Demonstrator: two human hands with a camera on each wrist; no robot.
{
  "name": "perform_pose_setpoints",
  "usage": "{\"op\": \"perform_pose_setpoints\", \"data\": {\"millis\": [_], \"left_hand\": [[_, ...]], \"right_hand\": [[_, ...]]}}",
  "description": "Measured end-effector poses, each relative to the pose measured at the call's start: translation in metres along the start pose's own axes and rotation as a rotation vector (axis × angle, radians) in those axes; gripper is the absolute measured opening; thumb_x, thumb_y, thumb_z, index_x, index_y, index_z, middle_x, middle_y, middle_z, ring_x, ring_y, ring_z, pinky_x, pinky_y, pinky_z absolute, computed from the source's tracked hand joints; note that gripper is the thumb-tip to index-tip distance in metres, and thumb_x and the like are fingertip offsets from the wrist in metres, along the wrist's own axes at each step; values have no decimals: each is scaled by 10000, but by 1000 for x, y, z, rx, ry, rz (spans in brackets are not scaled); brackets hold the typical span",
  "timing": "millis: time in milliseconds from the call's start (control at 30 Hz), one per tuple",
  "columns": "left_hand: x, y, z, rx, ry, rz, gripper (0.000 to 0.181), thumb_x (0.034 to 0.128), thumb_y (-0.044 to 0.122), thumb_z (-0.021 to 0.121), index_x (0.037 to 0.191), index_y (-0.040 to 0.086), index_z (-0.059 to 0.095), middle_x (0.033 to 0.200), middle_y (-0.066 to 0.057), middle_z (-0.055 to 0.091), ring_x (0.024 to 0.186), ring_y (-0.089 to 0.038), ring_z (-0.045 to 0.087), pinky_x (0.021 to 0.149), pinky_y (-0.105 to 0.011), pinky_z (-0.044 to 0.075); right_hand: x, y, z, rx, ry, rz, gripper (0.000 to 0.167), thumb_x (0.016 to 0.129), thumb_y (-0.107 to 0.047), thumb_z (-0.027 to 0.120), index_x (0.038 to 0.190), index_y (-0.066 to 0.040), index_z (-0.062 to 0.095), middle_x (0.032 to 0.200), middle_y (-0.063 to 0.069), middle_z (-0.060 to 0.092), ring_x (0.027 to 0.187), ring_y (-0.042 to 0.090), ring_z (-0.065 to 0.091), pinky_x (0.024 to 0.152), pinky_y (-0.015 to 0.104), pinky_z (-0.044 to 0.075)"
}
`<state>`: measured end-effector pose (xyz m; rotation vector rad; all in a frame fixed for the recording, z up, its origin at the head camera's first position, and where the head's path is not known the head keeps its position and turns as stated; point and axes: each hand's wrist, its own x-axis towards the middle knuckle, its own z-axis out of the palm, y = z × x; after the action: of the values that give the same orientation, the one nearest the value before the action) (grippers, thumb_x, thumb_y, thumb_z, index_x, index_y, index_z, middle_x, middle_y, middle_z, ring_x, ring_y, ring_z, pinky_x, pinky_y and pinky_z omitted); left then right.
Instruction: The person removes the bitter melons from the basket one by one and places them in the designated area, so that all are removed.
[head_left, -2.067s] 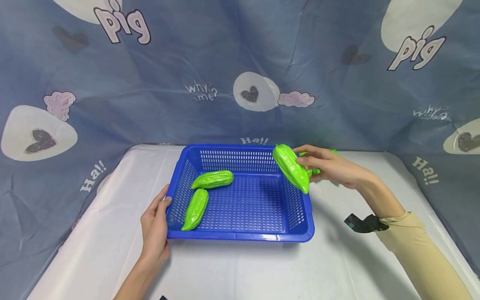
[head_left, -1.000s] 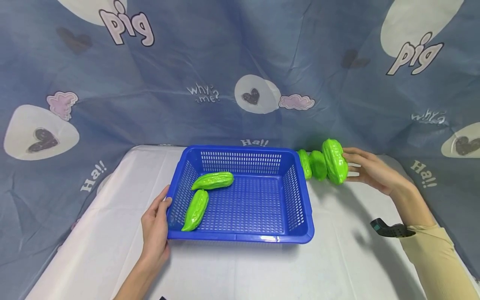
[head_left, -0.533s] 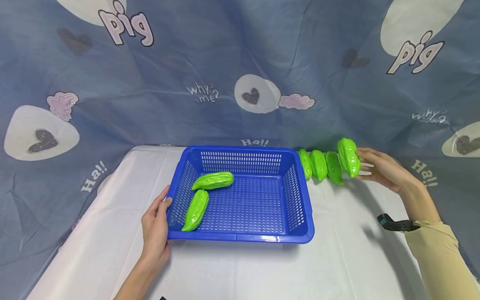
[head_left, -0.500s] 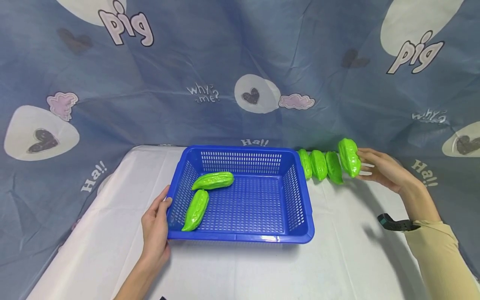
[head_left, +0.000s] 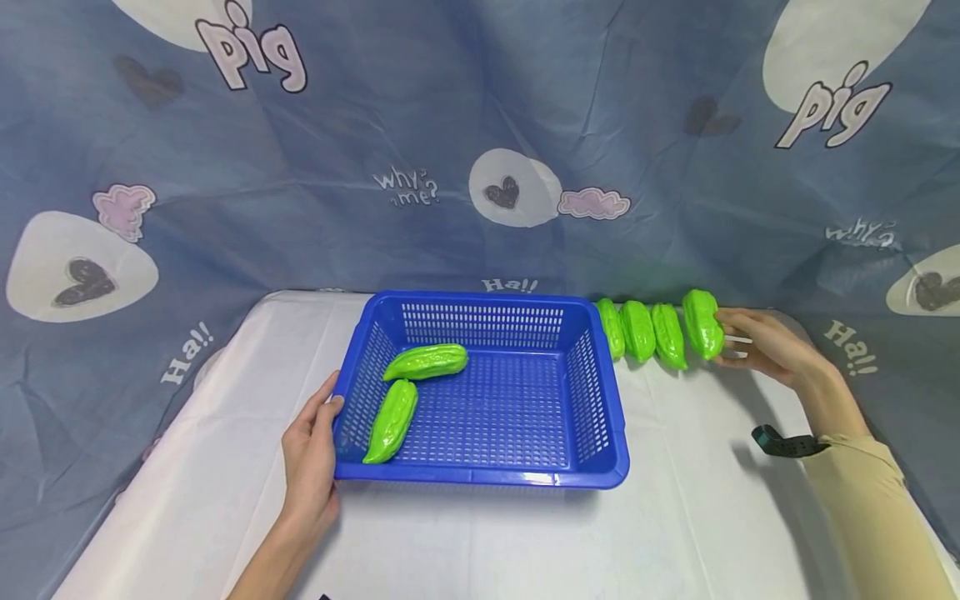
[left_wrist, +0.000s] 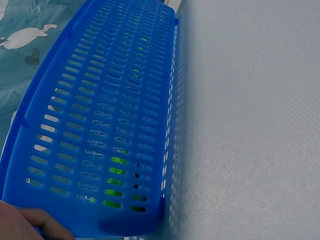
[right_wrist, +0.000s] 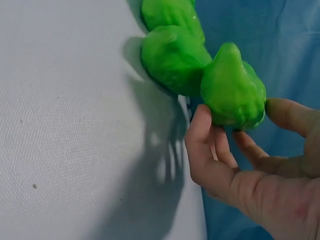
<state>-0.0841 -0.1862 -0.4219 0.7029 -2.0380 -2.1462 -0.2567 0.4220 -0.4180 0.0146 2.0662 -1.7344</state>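
My left hand (head_left: 311, 450) grips the left rim of a blue plastic basket (head_left: 480, 473), thumb on top of the edge. Inside the basket's left part lie two bright green bitter melons, one crosswise (head_left: 426, 362) and one nearer the front (head_left: 392, 421). To the right of the basket, my right hand (head_left: 765, 343) pinches another bitter melon (right_wrist: 232, 92) between thumb and fingers, tip toward me. It is at the right end of a row of similar bitter melons (head_left: 637, 331). In the right wrist view it appears slightly raised; whether it touches the table is unclear.
A white cloth (head_left: 480, 542) covers the table. Behind it hangs a blue-grey printed curtain (head_left: 337, 233), close behind the row. The basket's right wall (head_left: 588, 392) stands beside the leftmost melon of the row and partly hides it.
My right hand has carried the bitter melon from above the basket's right rim rightward, past the others, then lowered it at the row's right end. The left hand and basket have hardly moved.
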Motion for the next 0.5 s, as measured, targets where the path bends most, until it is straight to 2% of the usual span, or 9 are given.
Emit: {"op": "perform_pose_setpoints", "data": {"millis": [133, 300, 500], "left_hand": [[0, 0, 0, 3, 0, -1, 487, 1144, 309, 468, 1632, 311, 482, 1717, 44, 448, 1470, -49, 457, 1044, -81, 417], [1, 0, 0, 8, 5, -2, 487, 1143, 311, 470, 1629, 315, 485, 1719, 52, 446, 1474, -49, 452, 1043, -79, 413], [1, -1, -1, -6, -4, -3, 487, 1145, 307, 467, 1631, 312, 482, 1718, 50, 444, 1456, -43, 461, 1044, -86, 425]], "right_hand": [[5, 3, -1, -54, 23, 20, 333, 1173, -331, 426, 1459, -165, 386, 1217, -163, 543, 1045, 18, 672, 908, 298, 631], [11, 4, 1, -123, 29, 45, 466, 1169, -384, 428, 1532, -106, 337, 1149, -188, 608, 1028, 6, 697, 923, 304, 632], [13, 6, 5, -150, 50, 59, 579, 1162, -406, 440, 1575, -30, 285, 1159, -120, 584, 1001, 28, 702, 940, 313, 634]]}}
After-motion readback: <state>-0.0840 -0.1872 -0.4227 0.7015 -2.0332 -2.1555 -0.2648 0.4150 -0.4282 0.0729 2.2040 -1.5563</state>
